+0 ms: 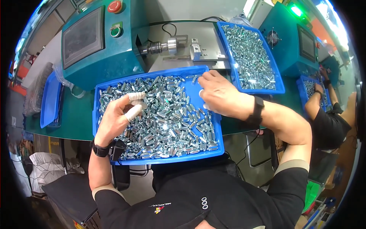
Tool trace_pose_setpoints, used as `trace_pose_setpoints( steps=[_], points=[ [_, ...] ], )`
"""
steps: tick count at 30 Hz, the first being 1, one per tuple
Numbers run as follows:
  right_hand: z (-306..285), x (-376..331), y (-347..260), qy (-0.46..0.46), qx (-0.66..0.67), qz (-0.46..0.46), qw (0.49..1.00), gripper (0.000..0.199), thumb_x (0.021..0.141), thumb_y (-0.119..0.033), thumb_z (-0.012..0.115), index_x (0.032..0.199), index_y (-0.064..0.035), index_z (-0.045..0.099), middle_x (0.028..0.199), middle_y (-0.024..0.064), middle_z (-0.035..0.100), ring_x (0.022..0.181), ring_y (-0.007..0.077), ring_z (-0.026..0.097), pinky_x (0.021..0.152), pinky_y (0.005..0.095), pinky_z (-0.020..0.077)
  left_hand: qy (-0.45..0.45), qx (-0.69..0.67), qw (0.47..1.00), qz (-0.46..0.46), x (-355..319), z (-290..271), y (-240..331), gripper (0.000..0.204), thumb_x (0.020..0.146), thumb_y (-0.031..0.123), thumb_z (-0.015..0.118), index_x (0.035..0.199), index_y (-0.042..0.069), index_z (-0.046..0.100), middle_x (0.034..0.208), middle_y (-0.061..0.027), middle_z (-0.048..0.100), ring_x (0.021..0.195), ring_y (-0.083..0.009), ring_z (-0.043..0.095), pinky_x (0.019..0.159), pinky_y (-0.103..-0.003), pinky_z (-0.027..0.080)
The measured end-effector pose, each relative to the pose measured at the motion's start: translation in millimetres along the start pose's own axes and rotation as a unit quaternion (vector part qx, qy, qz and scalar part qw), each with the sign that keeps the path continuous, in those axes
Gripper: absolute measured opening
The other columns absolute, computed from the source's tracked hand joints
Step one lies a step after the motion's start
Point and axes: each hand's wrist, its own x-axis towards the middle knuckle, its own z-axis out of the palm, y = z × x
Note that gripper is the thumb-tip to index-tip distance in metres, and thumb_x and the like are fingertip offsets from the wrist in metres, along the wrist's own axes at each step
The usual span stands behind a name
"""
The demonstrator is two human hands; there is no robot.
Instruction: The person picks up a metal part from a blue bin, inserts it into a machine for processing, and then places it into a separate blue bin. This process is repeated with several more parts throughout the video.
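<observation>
Left fingers (133, 112) curled over metal parts (164, 122), right fingers (209, 78) bunched at blue tray (193, 92); tips partly hidden, grip unclear.

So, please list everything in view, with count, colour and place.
Front tray: one, blue, centre.
Right tray: one, blue, right of centre, farther back.
Metal pieces: uncountable, silver, in both.
Left tray: one, blue, far left.
Left machine: one, green, upper left, with dark screen, red button, green button.
Right machine: one, green, upper right.
Shaft: one, silver, beside left machine.
Table: one, green, beneath trays.
Co-worker: one, dark clothing, far right, by another blue tray.
Shirt: one, black, bottom.
Wristbands: two or more, black, both wrists.
Left hand: one, pale finger coverings, over metal pieces.
Right hand: one, pale finger coverings, at front tray's far right corner.
</observation>
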Motion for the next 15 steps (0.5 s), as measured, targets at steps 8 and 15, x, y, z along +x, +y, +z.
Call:
trace_pose_setpoints(
  steps=[8,15],
  points=[
    [22,11,-2,-0.03,-0.07,-0.019,0.997,0.016,0.078,-0.01,0.069,0.091,-0.0004,0.073,0.098,0.0143,0.065,0.106,0.032,0.06,0.099,0.0425,0.0452,0.008,-0.013,1.0,0.019,-4,-2,2,0.037,0.103,0.011,0.066,0.138,-0.001,0.065,0.109,-0.0077,0.077,0.09,-0.0121,0.07,0.085,-0.029,0.057],
    [-11,15,13,0.039,0.141,0.119,0.982,0.016,0.089,-0.007,0.071,0.104,-0.0028,0.074,0.101,0.0126,0.071,0.094,0.0277,0.068,0.087,0.0413,0.0544,0.006,0.006,0.999,0.032,-8,-5,6,0.037,0.102,0.011,0.067,0.138,0.0,0.065,0.107,-0.0077,0.078,0.09,-0.0113,0.07,0.086,-0.029,0.056]
  ],
)
